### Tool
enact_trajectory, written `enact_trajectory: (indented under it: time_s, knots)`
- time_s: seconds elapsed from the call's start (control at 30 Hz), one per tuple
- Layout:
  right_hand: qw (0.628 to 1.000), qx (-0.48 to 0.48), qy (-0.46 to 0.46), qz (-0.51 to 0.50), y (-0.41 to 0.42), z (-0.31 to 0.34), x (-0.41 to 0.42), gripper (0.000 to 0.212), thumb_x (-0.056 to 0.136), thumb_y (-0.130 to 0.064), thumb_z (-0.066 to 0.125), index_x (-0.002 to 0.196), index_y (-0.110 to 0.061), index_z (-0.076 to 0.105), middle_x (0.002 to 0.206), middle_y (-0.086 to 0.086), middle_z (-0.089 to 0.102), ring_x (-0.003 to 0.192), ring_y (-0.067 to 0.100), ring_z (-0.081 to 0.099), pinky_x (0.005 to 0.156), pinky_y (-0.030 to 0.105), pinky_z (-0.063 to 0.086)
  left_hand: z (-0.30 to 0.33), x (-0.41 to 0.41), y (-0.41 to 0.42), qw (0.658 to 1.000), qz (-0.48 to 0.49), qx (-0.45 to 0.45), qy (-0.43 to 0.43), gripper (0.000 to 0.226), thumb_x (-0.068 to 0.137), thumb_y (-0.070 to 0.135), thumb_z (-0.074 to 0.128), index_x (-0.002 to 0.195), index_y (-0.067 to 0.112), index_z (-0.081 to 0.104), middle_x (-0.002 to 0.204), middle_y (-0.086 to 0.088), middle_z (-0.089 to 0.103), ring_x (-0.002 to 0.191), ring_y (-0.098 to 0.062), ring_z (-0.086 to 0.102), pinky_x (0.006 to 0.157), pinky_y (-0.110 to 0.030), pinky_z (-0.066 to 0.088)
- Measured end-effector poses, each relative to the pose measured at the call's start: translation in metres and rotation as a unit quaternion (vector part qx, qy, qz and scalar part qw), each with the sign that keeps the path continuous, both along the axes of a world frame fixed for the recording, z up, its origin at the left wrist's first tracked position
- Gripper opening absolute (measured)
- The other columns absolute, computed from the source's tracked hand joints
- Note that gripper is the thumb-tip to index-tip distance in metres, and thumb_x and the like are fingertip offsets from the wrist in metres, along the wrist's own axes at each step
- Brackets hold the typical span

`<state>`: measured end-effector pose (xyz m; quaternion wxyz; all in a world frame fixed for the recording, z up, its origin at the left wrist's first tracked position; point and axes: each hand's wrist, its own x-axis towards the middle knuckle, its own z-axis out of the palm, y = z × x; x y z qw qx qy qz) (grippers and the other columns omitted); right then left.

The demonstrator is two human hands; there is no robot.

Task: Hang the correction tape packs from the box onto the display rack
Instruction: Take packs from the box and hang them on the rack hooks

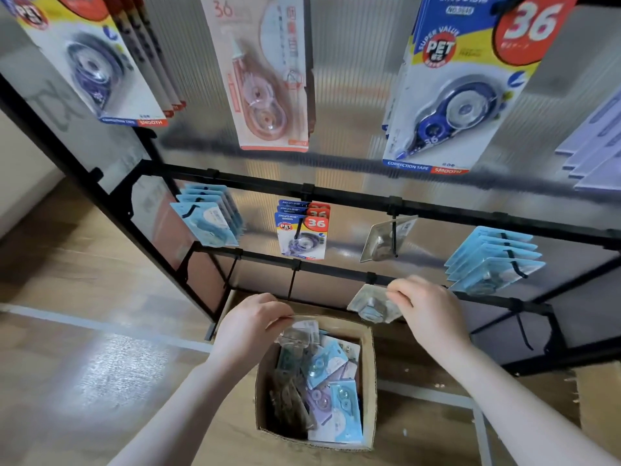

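Hanging on the black display rack (353, 193), blue cards read "JINUO", "36", "PET", "CORRECTION TAPE", "SMOOTH". Wood floor below. The right hand (426, 307) pinches a tilted correction tape pack (369, 302) at the lowest rail; the left hand (250, 321) pinches another pack (300, 327) above the cardboard box (368, 364).

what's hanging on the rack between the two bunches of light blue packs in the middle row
In the head view, a stack of "36" packs and a single grey pack hang between them.

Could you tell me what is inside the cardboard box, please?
The brown cardboard box holds loose blue, purple and clear carded correction tape packs; lower layers are covered.
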<state>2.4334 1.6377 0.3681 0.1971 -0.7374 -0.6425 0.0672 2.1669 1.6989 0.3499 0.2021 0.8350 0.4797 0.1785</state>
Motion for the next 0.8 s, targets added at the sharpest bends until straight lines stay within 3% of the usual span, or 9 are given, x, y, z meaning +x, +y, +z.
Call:
enact_trajectory:
  time_s: [0.23,0.37,0.53,0.8]
  knots:
    - [0.999,0.038,-0.02,0.03,0.029,0.008,0.024,0.005,0.084,-0.014,0.068,0.085,-0.013,0.072,0.078,0.0,0.067,0.068,0.022,0.059,0.055,0.025,0.035,0.008,0.014,0.0,1.0,0.006,0.006,-0.016,0.016,0.077,0.034,0.058,0.077,0.025,0.072,0.076,0.009,0.064,0.071,-0.013,0.06,0.056,-0.027,0.049]
    - [0.997,0.055,-0.027,0.054,0.039,0.006,0.032,0.005,0.084,-0.013,0.068,0.084,-0.013,0.073,0.075,0.002,0.066,0.063,0.025,0.06,0.053,0.024,0.035,0.003,0.021,0.001,0.999,-0.001,0.019,-0.027,0.033,0.078,0.045,0.046,0.079,0.025,0.072,0.076,0.009,0.064,0.07,-0.013,0.061,0.054,-0.03,0.051]
    - [0.993,0.082,-0.034,0.075,0.043,0.005,0.036,0.002,0.083,-0.012,0.07,0.084,-0.012,0.072,0.072,0.003,0.065,0.059,0.024,0.059,0.048,0.014,0.023,0.002,0.032,-0.002,0.999,0.004,0.023,-0.034,0.017,0.078,0.033,0.059,0.08,0.023,0.073,0.077,0.008,0.064,0.069,-0.013,0.06,0.056,-0.03,0.052]
    - [0.989,0.074,-0.054,0.116,0.05,0.008,0.044,0.014,0.076,-0.003,0.074,0.089,-0.008,0.072,0.073,0.006,0.066,0.059,0.026,0.061,0.046,0.027,0.04,0.002,0.04,0.005,0.999,-0.007,0.022,-0.033,0.027,0.081,0.043,0.051,0.082,0.026,0.072,0.078,0.011,0.064,0.072,-0.009,0.058,0.058,-0.025,0.05]
